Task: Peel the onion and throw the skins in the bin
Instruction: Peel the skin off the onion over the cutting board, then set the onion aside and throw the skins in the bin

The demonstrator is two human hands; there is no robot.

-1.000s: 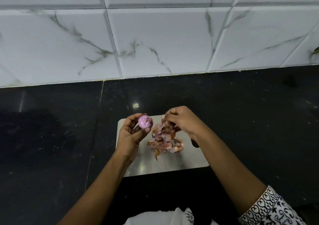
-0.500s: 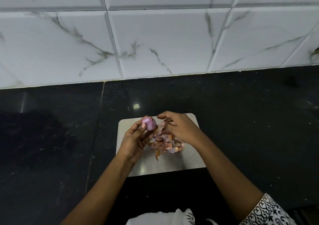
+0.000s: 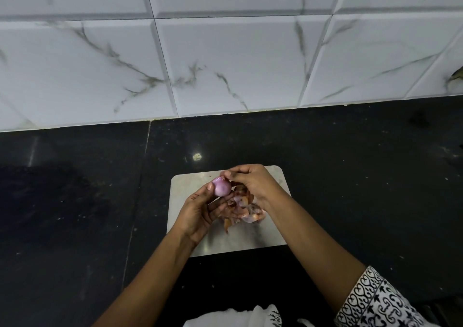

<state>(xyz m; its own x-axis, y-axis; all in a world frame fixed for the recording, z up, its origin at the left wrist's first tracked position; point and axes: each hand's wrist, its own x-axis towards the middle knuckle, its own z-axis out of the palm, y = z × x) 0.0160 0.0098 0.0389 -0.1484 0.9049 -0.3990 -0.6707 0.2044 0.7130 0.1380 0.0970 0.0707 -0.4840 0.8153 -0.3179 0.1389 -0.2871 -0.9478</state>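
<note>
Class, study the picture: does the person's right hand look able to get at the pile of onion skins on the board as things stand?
Probably yes. The right hand is right above the pile of skins on the board, with nothing between them. Its fingertips are busy at the onion that the left hand holds, so it must let go first.

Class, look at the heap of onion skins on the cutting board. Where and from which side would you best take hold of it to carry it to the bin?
Probably scoop the onion skins from the right and near edges, fingers sliding low along the cutting board. The heap is loose, thin and curled, so a pinch from above would likely lift only a few pieces.
</note>
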